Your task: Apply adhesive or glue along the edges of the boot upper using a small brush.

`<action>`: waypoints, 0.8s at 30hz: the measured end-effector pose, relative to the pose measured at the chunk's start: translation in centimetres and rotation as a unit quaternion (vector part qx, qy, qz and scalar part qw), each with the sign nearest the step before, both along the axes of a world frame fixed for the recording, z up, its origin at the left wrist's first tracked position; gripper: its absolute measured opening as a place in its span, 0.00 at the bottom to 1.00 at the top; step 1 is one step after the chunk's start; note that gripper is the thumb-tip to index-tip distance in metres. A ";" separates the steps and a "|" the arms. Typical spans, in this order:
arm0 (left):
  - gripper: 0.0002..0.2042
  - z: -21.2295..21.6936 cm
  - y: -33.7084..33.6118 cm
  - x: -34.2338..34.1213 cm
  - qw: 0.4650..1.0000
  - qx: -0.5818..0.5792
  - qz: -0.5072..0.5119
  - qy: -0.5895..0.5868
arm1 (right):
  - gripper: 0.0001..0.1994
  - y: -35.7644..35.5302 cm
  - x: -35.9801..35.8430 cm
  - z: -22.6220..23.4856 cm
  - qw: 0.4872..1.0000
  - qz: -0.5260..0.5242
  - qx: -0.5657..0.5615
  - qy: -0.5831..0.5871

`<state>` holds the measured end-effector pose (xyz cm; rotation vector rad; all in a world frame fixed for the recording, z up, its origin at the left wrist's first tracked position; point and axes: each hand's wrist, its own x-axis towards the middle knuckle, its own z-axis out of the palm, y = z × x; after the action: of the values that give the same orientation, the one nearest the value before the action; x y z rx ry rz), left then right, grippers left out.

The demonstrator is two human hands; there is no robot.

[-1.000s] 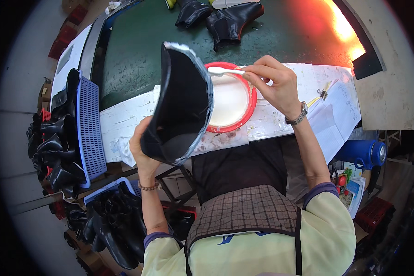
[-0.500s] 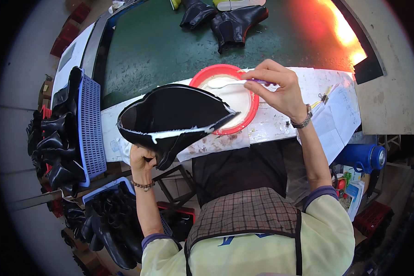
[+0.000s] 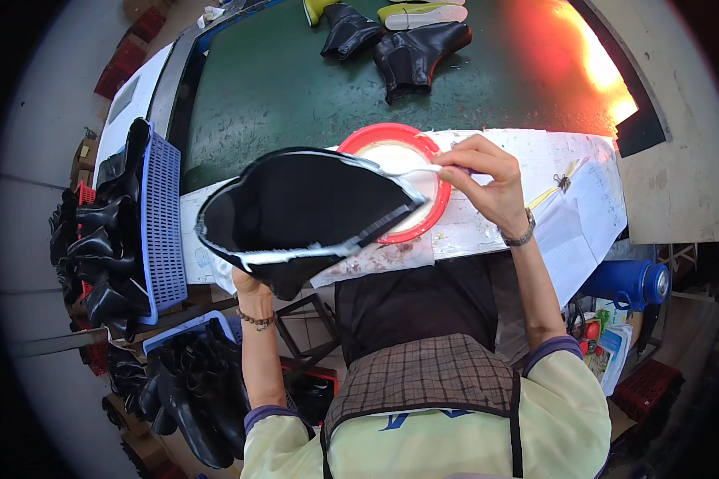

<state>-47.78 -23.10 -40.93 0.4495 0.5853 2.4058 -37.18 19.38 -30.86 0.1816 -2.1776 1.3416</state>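
My left hand point(image 3: 253, 289) grips a black boot upper point(image 3: 303, 199) from beneath, its fingers mostly hidden behind it. The upper is tilted so its wide opening faces me, and white paste lines parts of the rim. Pinched in my right hand point(image 3: 491, 180) is a slim brush point(image 3: 415, 169) with a white neck and a purple handle. Its tip is at the upper's far right edge, where bristles and white paste are hard to tell apart. Behind the upper, partly covered by it, a red bowl point(image 3: 425, 228) holds white paste point(image 3: 391, 152).
Black boots point(image 3: 415, 57) and yellow-lined footwear lie on the green conveyor belt point(image 3: 272, 88), with an orange glow at its right. A blue basket point(image 3: 161, 231) of black boots stands at left, more boots point(image 3: 188, 391) below. Papers point(image 3: 579, 211) and a blue flask point(image 3: 627, 281) are at right.
My right hand has brought the brush out of the paste to the upper's rim. The upper has turned so that its opening shows more fully.
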 end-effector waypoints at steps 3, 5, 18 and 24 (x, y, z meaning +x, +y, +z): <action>0.34 4.0 3.8 2.2 0.991 -0.061 0.094 -0.072 | 0.08 -0.2 -2.0 1.3 0.999 0.018 0.016 0.027; 0.35 4.7 3.7 2.3 0.968 -0.204 0.118 -0.087 | 0.07 -0.5 -2.9 1.9 0.999 0.031 -0.003 0.034; 0.26 10.6 13.7 5.0 0.908 -0.302 0.287 0.044 | 0.65 -6.1 -2.9 4.6 0.992 -0.120 0.002 0.030; 0.42 6.8 11.0 5.2 0.903 -0.317 0.226 0.181 | 0.69 -6.8 -4.3 5.0 0.986 -0.155 -0.052 0.032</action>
<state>-42.63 -12.06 -34.10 0.5085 1.7346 2.3555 -41.47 12.55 -25.90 -0.1476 -1.9804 1.2480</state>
